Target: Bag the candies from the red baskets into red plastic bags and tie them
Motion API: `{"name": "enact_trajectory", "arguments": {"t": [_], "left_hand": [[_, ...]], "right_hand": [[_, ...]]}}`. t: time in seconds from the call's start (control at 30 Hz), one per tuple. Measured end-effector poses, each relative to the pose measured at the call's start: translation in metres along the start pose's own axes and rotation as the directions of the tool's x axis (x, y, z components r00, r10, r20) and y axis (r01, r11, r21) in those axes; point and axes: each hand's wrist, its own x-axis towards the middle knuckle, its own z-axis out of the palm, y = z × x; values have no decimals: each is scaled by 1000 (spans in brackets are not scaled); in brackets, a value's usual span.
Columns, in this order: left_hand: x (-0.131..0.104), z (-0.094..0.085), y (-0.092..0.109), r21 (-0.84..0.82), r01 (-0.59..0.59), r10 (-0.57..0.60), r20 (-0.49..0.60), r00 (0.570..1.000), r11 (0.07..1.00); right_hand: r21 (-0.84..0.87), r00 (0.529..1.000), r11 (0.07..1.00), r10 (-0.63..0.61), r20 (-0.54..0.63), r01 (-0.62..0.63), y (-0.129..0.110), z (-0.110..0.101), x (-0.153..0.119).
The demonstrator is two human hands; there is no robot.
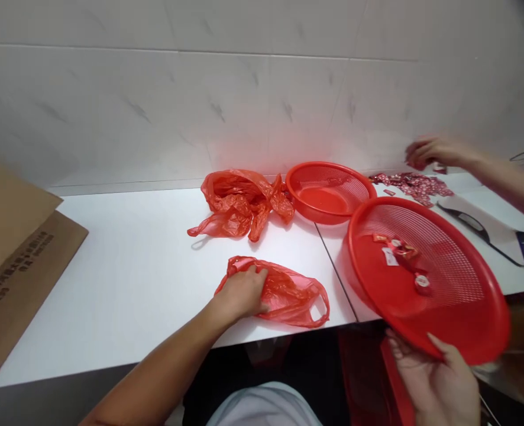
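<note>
My left hand (244,293) is on a thin red plastic bag (288,296) near the table's front edge, with fingers bent over its mouth and thumb apart. The bag lies loosely spread, a handle loop at its right end. My right hand (442,376) grips the near rim of a large red plastic basket (457,331), thumb at the rim and fingers underneath. The basket is tilted toward me and overlaps the table's front edge. Inside lie several small red wrapped packets (406,253) and a small white slip (390,257).
Behind are a crumpled red bag (239,204) and a second red basket (319,204). A co-worker's blurred hand (434,152) hovers over a pile of small red packets (417,184). A scale-like device (488,236) stands right; a cardboard box (26,260) stands left. A table seam (333,266) runs between.
</note>
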Motion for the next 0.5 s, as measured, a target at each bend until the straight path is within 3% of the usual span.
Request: {"name": "enact_trajectory", "arguments": {"t": [0.1,0.2,0.3,0.43,0.5], "left_hand": [[-5,0,-1,30,-13,10,75,997,999],[-9,2,2,23,19,-21,102,995,1000],[-12,8,3,-28,24,-23,61,998,999],[-16,15,-3,-90,-87,84,-37,996,992],[-17,14,-8,-136,-78,68,-74,995,988]], "right_hand": [[42,989,998,50,138,-56,19,27,-53],[25,944,990,128,303,-142,40,57,-76],[-11,907,990,136,398,-143,66,82,-81],[-97,867,992,122,483,-85,97,112,-76],[-137,860,989,120,496,-59,107,123,-69]]}}
